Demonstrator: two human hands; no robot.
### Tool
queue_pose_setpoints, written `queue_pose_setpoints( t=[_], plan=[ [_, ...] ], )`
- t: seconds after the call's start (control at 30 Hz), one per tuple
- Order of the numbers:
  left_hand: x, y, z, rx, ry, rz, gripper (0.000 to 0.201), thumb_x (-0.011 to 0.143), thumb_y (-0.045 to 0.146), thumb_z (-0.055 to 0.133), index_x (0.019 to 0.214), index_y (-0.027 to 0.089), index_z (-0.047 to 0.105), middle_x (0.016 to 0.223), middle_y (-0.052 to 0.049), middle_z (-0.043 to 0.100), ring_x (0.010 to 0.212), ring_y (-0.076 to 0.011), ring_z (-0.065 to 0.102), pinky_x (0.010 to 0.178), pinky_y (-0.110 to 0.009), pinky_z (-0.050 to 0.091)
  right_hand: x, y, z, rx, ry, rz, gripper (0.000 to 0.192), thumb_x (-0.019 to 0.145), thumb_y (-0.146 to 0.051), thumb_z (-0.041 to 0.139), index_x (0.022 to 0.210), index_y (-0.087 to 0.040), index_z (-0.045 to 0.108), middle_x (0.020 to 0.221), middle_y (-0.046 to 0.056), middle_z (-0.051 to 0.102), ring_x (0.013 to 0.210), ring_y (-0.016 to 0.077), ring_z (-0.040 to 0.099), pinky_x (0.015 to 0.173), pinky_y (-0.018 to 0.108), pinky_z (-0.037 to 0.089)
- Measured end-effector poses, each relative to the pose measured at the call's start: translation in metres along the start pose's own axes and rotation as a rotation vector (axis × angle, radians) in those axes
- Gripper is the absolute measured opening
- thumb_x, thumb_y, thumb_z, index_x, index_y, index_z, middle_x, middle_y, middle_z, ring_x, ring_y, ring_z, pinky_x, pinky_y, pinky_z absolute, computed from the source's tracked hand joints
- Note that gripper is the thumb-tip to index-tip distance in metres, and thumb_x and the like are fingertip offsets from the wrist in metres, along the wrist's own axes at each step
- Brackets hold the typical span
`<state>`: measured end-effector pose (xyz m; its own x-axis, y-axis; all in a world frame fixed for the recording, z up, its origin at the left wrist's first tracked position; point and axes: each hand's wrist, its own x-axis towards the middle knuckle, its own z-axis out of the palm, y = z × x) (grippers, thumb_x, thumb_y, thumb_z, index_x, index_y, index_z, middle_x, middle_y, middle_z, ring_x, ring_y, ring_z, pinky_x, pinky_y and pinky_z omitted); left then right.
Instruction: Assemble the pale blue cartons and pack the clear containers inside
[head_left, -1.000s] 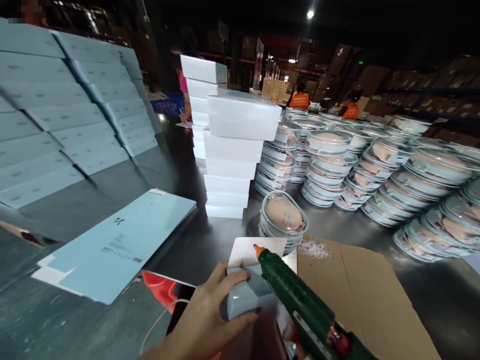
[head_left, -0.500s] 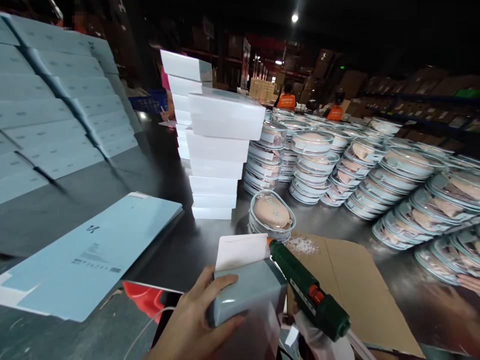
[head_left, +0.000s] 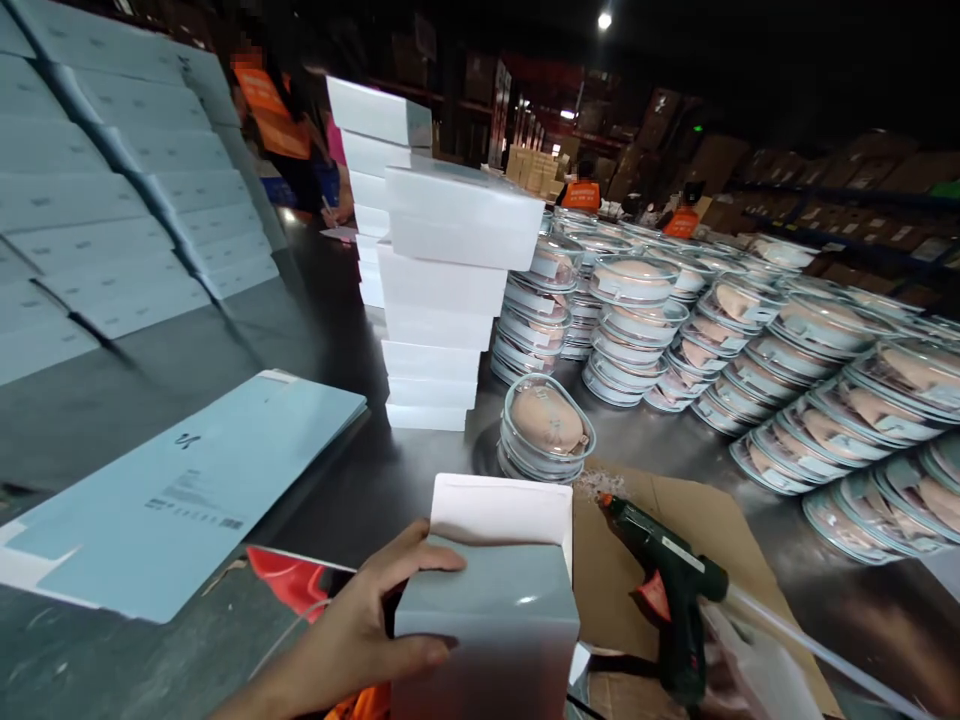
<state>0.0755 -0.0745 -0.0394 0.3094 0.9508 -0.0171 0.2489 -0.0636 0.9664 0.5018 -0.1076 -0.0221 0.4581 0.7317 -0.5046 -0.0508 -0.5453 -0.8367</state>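
My left hand point(head_left: 401, 610) grips the left side of a light blue-grey box point(head_left: 487, 590), fingers over its upper edge and thumb along the near face. The box's white inner flap point(head_left: 499, 508) stands up at the far side. To the right, a dark green hot glue gun point(head_left: 664, 550) with an orange tip and red trigger lies over a cardboard sheet point(head_left: 742, 540), a clear glue stick point(head_left: 817, 650) sticking out of its back. My right hand point(head_left: 750, 665), pale and smeared by motion, is just behind the gun's handle; its fingers are not clear.
Flat blue box blanks point(head_left: 202, 480) lie at left, with stacked blue boxes point(head_left: 112, 190) behind. White boxes point(head_left: 442, 290) form a tall pile ahead. A clear oval pack point(head_left: 547, 418) tops a short stack; many more packs point(head_left: 810, 350) stand right. Co-workers are in the background.
The glue gun has moved from the box flap to the right, down onto the cardboard. The box has turned slightly, showing its flap fully. A person in an orange vest has appeared at back left.
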Motion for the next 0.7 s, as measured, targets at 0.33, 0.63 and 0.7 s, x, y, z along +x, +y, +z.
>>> queue_pose_setpoints(
  t=[0.33,0.63,0.7],
  plan=[
    [-0.001,-0.005,0.018,-0.196,0.019,0.079,0.042,0.072,0.028,0.087,0.109,0.031,0.069,0.141,-0.008,0.059,0.130,-0.0358,0.059,0.096,-0.039,0.055,-0.053,-0.012,0.126,0.086,-0.712,-0.654,0.109,0.072,-0.021,0.087,0.158,-0.044,0.025,0.134,0.004,0.068,0.123,0.0236,0.067,0.103,0.039,0.055],
    [0.008,0.001,0.017,-0.216,0.005,0.311,0.038,0.087,0.047,0.079,0.121,0.031,0.071,0.109,-0.006,0.062,0.103,-0.0259,0.064,0.089,-0.036,0.054,-0.057,-0.020,0.124,-0.438,-0.778,-1.156,0.077,0.085,-0.021,0.078,0.150,-0.044,0.044,0.137,0.006,0.060,0.119,0.0234,0.066,0.098,0.031,0.056],
    [0.009,0.005,0.013,-0.184,-0.039,0.312,0.032,0.087,0.049,0.078,0.112,0.029,0.078,0.110,-0.008,0.061,0.106,-0.0273,0.064,0.089,-0.037,0.055,-0.056,-0.031,0.129,-0.467,-0.815,-1.234,0.072,0.088,-0.022,0.076,0.149,-0.044,0.045,0.138,0.005,0.060,0.121,0.0216,0.064,0.100,0.030,0.055]
  ],
)
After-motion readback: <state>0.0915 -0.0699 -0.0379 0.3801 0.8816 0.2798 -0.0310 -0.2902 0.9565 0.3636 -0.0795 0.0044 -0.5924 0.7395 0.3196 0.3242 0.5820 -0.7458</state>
